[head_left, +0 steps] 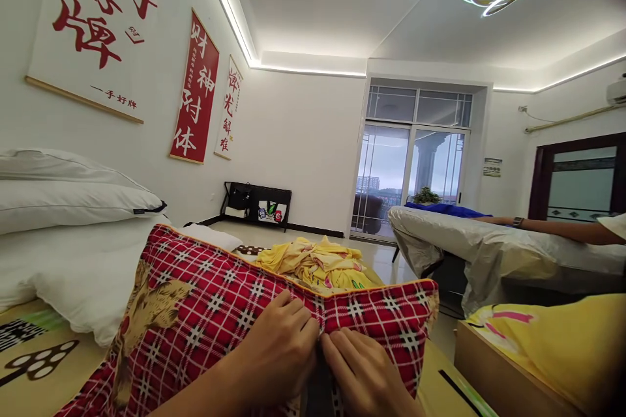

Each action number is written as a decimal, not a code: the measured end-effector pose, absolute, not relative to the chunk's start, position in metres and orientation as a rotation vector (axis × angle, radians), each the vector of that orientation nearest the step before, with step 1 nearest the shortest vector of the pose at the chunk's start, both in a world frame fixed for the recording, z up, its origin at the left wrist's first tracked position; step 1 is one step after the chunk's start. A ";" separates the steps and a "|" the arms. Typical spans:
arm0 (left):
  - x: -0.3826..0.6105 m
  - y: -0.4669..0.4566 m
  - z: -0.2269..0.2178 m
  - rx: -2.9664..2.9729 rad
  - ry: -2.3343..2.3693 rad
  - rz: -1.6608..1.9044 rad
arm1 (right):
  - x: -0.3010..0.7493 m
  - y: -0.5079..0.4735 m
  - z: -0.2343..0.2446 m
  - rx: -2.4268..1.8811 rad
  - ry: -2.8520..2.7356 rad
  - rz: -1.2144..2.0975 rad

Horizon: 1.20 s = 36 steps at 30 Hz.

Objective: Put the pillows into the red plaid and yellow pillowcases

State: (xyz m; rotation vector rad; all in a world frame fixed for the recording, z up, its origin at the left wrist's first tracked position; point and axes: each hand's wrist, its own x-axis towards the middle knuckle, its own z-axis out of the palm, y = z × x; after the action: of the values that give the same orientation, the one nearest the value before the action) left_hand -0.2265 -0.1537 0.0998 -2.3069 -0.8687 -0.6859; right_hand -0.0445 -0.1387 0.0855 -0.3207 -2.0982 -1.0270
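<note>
A red plaid pillowcase (220,300) with yellow piping and a tan printed motif stands upright in front of me, filled out at its corners. My left hand (286,345) is closed on the fabric near the middle, knuckles up. Just to its right, my right hand (359,365) pinches the cloth, fingertips curled together. Between the two hands a dark gap (317,371) shows in the pillowcase. What lies inside the gap cannot be made out.
White pillows (73,208) are stacked at left. Behind the pillowcase lies crumpled yellow printed fabric (317,260). A cardboard box (493,365) with yellow cloth (562,339) stands at right. Beyond it, another person's arm (562,229) rests on a plastic-covered table (450,225) with blue cloth (440,208).
</note>
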 end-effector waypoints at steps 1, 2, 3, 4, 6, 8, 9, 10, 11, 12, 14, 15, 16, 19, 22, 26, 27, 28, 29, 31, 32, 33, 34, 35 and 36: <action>-0.225 -0.152 0.096 -2.298 -0.879 -0.752 | -0.044 -0.139 0.084 -0.323 -2.090 -1.037; -0.223 -0.151 0.093 -2.299 -0.899 -0.826 | -0.044 -0.139 0.082 -0.325 -2.082 -1.042; -0.220 -0.149 0.090 -2.308 -0.929 -0.906 | -0.044 -0.140 0.080 -0.326 -2.076 -1.047; -0.218 -0.148 0.086 -2.322 -0.965 -0.991 | -0.044 -0.140 0.079 -0.317 -2.065 -1.059; -0.214 -0.148 0.080 -2.354 -1.049 -1.144 | -0.044 -0.143 0.077 -0.303 -2.039 -1.096; -0.211 -0.148 0.076 -2.377 -1.132 -1.251 | -0.045 -0.145 0.077 -0.308 -1.997 -1.134; -0.210 -0.149 0.075 -2.383 -1.171 -1.287 | -0.045 -0.146 0.077 -0.314 -1.978 -1.147; -0.210 -0.150 0.075 -2.390 -1.206 -1.312 | -0.045 -0.146 0.077 -0.322 -1.965 -1.153; -0.211 -0.152 0.076 -2.404 -1.233 -1.321 | -0.046 -0.146 0.077 -0.332 -1.957 -1.152; -0.213 -0.153 0.078 -2.433 -1.244 -1.303 | -0.046 -0.146 0.077 -0.333 -1.947 -1.146; -0.219 -0.157 0.084 -2.503 -1.208 -1.172 | -0.045 -0.145 0.076 -0.332 -1.928 -1.117; -0.222 -0.159 0.089 -2.525 -1.164 -1.069 | -0.046 -0.144 0.075 -0.334 -1.917 -1.095; -0.225 -0.161 0.094 -2.526 -1.110 -0.956 | -0.046 -0.143 0.075 -0.330 -1.904 -1.077; -0.231 -0.166 0.109 -2.413 -0.916 -0.646 | -0.048 -0.140 0.073 -0.322 -1.890 -1.035; -0.231 -0.170 0.122 -2.293 -0.716 -0.432 | -0.051 -0.139 0.072 -0.311 -1.911 -0.982; -0.230 -0.170 0.131 -2.297 -0.601 -0.334 | -0.050 -0.140 0.074 -0.287 -1.933 -0.943; -0.230 -0.168 0.131 -2.315 -0.593 -0.340 | -0.049 -0.141 0.074 -0.286 -1.933 -0.943; -0.231 -0.166 0.130 -2.329 -0.583 -0.356 | -0.048 -0.141 0.074 -0.283 -1.930 -0.949; -0.231 -0.164 0.128 -2.337 -0.571 -0.377 | -0.047 -0.141 0.074 -0.279 -1.931 -0.956; -0.231 -0.158 0.123 -2.328 -0.548 -0.415 | -0.046 -0.141 0.072 -0.268 -1.943 -0.976; -0.231 -0.155 0.120 -2.316 -0.542 -0.427 | -0.046 -0.140 0.072 -0.257 -1.952 -0.987; -0.230 -0.153 0.117 -2.306 -0.542 -0.439 | -0.046 -0.140 0.071 -0.244 -1.959 -1.000; -0.230 -0.150 0.114 -2.303 -0.554 -0.453 | -0.046 -0.140 0.069 -0.238 -1.967 -1.015; -0.230 -0.149 0.112 -2.309 -0.573 -0.473 | -0.045 -0.140 0.068 -0.242 -1.972 -1.032; -0.230 -0.148 0.110 -2.321 -0.601 -0.498 | -0.045 -0.141 0.068 -0.252 -1.970 -1.049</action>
State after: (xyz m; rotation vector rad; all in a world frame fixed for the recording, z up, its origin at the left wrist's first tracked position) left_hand -0.2299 -0.1477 0.1098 -2.3209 -0.6006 -0.4976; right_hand -0.0450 -0.1407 0.0675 -0.2520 -1.9705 -1.0490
